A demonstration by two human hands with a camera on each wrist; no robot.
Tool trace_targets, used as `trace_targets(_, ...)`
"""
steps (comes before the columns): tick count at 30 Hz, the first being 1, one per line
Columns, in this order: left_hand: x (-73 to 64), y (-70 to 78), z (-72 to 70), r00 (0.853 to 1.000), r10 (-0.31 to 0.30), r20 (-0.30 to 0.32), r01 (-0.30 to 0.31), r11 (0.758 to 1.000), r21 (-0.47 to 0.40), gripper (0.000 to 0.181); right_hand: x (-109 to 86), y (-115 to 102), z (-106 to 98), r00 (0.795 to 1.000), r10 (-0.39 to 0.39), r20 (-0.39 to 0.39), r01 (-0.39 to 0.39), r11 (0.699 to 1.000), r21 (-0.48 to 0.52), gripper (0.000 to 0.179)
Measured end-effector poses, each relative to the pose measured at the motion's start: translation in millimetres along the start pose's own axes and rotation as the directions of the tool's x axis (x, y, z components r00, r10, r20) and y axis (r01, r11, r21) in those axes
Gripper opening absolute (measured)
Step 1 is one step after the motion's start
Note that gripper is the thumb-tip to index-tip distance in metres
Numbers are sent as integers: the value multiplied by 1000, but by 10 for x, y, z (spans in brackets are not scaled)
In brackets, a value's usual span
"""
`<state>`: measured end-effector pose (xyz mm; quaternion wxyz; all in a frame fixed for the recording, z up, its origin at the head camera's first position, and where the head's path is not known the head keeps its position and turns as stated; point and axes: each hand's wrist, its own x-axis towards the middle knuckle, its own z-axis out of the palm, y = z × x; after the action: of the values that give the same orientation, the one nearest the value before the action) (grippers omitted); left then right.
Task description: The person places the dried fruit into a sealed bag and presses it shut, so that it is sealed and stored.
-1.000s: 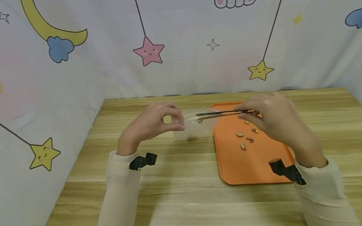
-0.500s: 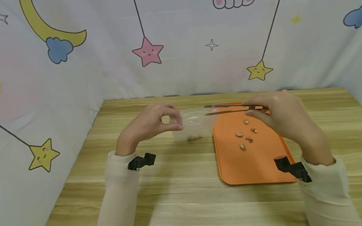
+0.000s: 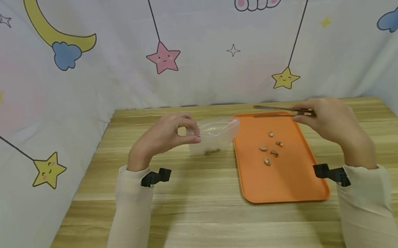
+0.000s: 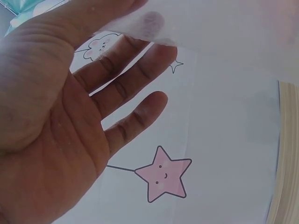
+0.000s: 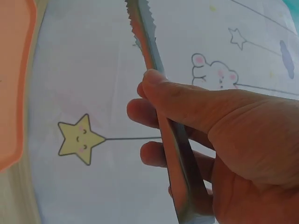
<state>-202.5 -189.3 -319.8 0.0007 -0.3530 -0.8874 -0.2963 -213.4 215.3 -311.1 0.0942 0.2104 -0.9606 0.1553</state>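
My left hand (image 3: 169, 133) pinches the rim of a clear plastic bag (image 3: 206, 144) between thumb and fingertips. The bag hangs with its mouth partly spread, and a few small brownish pieces (image 3: 212, 151) lie at its bottom. In the left wrist view, the other fingers of that hand (image 4: 56, 126) extend below the bag's edge. My right hand (image 3: 329, 120) grips metal tongs (image 3: 281, 109) over the far part of an orange tray (image 3: 282, 188); their serrated tips stand apart with nothing between them. Several small tan, nut-like pieces (image 3: 267, 161) lie scattered on the tray.
The wood-grain table (image 3: 202, 228) stretches in front of and around the tray. A white cloth (image 3: 209, 82) printed with stars and a moon hangs behind and at the sides. Black camera mounts sit on both wrists.
The tongs have spread apart and moved right, out of the bag's mouth to above the tray. A piece between their tips is now gone from them. The left hand and bag stay nearly still.
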Motion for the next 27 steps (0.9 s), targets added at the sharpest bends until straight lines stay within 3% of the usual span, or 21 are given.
trace_targets(5,-6,-4,1,1000,3,2,-3,1000,1,6,-2,174,32,988,74,135,-71,997,-25,30)
trace_targets(12,1,0,-1,1000,26,-3,-26,1000,1,5,34,405,118,937,165,308,-162,986,-33,35)
trace_targets(20,-4,-20,0,1000,18,-1,-18,1000,0,6,76,639,348,905,172,389,-176,984,-28,24)
trace_targets(27,-16,-4,-4,1000,9,1,-9,1000,-3,5,96,636,417,902,173,396,-172,984,-39,20)
